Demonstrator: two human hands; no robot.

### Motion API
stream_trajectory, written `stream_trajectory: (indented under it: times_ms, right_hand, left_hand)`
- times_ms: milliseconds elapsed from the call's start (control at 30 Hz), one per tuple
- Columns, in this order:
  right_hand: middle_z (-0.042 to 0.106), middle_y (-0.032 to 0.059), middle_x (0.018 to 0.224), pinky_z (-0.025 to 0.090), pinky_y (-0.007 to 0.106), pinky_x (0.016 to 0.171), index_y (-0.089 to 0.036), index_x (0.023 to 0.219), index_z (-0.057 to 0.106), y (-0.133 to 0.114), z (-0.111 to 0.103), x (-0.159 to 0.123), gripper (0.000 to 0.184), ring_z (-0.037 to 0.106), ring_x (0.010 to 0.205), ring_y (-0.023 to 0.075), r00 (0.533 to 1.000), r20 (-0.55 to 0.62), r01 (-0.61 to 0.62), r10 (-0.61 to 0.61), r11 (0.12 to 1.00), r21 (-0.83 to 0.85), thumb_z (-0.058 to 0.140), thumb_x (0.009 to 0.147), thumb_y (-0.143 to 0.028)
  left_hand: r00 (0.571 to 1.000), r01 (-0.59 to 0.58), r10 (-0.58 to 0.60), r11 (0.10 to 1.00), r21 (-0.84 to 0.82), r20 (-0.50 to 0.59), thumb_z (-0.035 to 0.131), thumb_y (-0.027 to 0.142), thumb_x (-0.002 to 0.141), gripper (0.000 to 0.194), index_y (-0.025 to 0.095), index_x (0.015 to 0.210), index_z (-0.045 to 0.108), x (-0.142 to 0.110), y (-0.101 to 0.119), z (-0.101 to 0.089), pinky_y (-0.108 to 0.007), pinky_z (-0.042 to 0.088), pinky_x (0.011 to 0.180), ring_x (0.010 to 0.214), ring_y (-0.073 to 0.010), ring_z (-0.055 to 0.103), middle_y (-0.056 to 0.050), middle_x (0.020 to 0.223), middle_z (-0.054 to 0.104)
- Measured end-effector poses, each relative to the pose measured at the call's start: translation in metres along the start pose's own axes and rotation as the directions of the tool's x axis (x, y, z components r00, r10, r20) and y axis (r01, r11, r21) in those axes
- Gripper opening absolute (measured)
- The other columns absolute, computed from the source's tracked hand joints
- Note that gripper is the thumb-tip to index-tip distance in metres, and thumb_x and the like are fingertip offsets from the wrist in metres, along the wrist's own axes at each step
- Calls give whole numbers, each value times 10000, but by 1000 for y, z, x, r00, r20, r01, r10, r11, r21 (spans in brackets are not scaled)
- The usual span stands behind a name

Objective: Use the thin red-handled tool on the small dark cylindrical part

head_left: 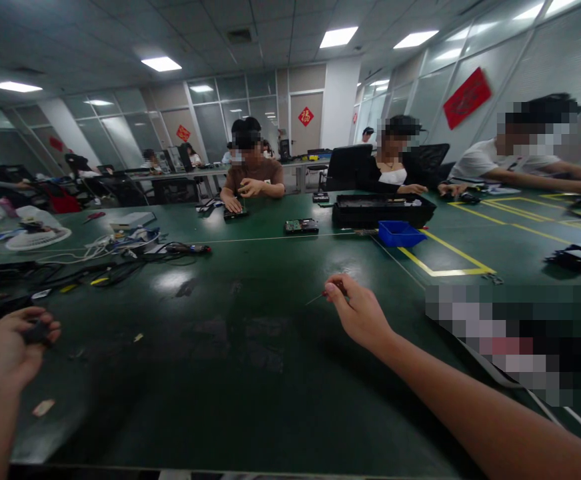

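Observation:
Over the green tabletop point(250, 413), my right hand point(358, 310) is closed around a small screwdriver point(319, 297). Its thin metal shaft points left and down, and a bit of red handle shows between the fingers. At the left edge, my left hand point(8, 347) has its fingers curled around a small dark object point(38, 331). Blur and the fingers hide what kind of thing that is. Small paper scraps point(43, 407) lie on the table to the right of my left hand.
Tangled cables point(95, 267) cover the left side. A circuit board unit point(301, 226), a long black box point(383, 211) and a blue bin point(401, 233) stand farther back. A blurred-out item point(510, 340) lies on the right. Several people sit around; one point(253, 177) works opposite.

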State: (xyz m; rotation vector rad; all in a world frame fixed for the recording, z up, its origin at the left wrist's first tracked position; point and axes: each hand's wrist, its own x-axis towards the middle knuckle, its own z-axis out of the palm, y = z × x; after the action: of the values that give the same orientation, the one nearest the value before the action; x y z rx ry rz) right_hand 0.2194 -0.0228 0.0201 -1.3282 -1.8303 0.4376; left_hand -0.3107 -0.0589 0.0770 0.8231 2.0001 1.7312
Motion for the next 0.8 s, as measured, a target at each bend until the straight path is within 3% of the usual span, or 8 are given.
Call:
stream_trajectory:
  times_ms: [100,200,300,367,500,633,700,800]
  right_hand:
    - [703,40,864,494,341,705,-217,1017,598,-1,-1,0,238,683,813,212,1000,-3,3,-3,1000,5,420,1011,-375]
    - [705,42,865,494,336,705,-218,1011,598,-2,-2,-1,238,683,814,211,1000,-9,6,-6,1000,5,420,1009,-375]
    - [711,47,876,494,334,713,-216,1008,598,-2,-2,-1,230,684,819,209,1000,-13,11,-11,1000,10,424,1007,-367]
    - [716,50,891,495,336,714,-217,1009,600,-2,-2,-1,229,684,826,211,1000,-16,6,-6,1000,18,429,1006,-369]
    - [712,48,893,499,349,727,-222,1009,600,-1,-2,-1,243,680,835,215,1000,-18,-10,11,999,36,431,1004,-396]
    - [706,49,904,496,361,744,-227,1013,590,0,-1,-2,245,675,843,222,1000,-13,-1,1,1000,27,443,995,-421]
    - [710,50,916,493,361,746,-230,1029,586,0,0,-2,237,676,852,224,1000,-6,3,-3,1000,18,437,996,-411]
    - [719,45,911,486,354,730,-231,1025,595,-3,0,-3,222,683,844,222,1000,0,14,-14,1000,2,436,996,-383]
  left_hand:
    - [990,141,-141,960,-242,14,462,32,509,239,150,715,497,-7,5,40,-252,437,590,617,-142,482,0,637,497]
    - [972,162,-94,933,-321,217,470,28,536,246,140,744,537,-37,22,86,-254,445,605,629,-142,490,-9,645,501]
    - [910,152,-9,938,-312,415,480,47,622,211,129,795,567,-75,36,135,-247,437,602,641,-146,518,-21,666,534]
    - [874,122,44,945,-305,484,481,72,644,236,130,850,580,-99,40,166,-268,460,631,649,-159,555,-28,684,566]
    - [708,29,134,975,-218,693,480,160,725,285,152,995,572,-148,39,218,-311,477,688,681,-191,625,-36,742,629]
    - [539,-213,225,969,-127,812,414,179,823,286,176,1075,548,-195,31,252,-301,459,713,701,-168,601,-6,767,608]
    - [475,-305,258,945,-117,842,395,186,857,276,189,1088,546,-213,23,262,-304,457,728,734,-168,586,-9,800,602]
    - [418,-437,304,893,-104,856,445,206,876,295,205,1154,544,-228,11,270,-337,468,824,853,-189,597,-40,951,623]
